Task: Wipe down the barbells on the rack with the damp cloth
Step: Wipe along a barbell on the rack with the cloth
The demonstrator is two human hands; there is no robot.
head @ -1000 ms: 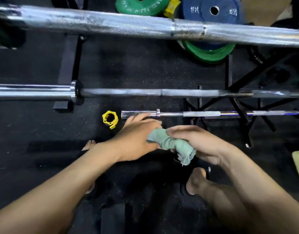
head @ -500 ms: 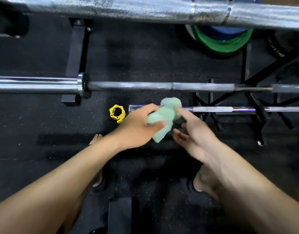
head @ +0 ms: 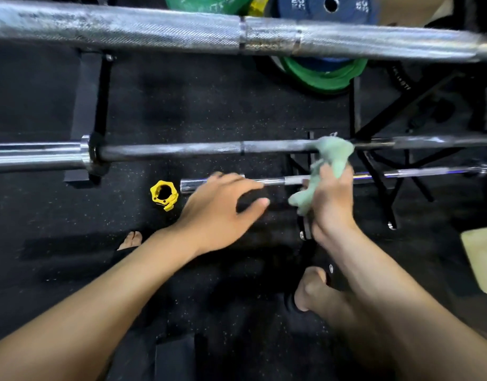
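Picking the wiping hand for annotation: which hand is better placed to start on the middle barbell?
Right. The right hand grips the green cloth, whose top overlaps the middle barbell in view. The left hand holds nothing, hovering by the lowest bar.

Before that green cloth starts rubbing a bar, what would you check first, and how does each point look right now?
1. Cloth held firmly in right hand: ok.
2. Cloth touching the middle barbell: cannot tell; it overlaps the bar in this view.
3. Left hand free to steady a bar: ok, open, holding nothing.
4. Cloth damp: cannot tell.
5. Yellow collar clear of the lowest barbell: ok, lying beside its end.
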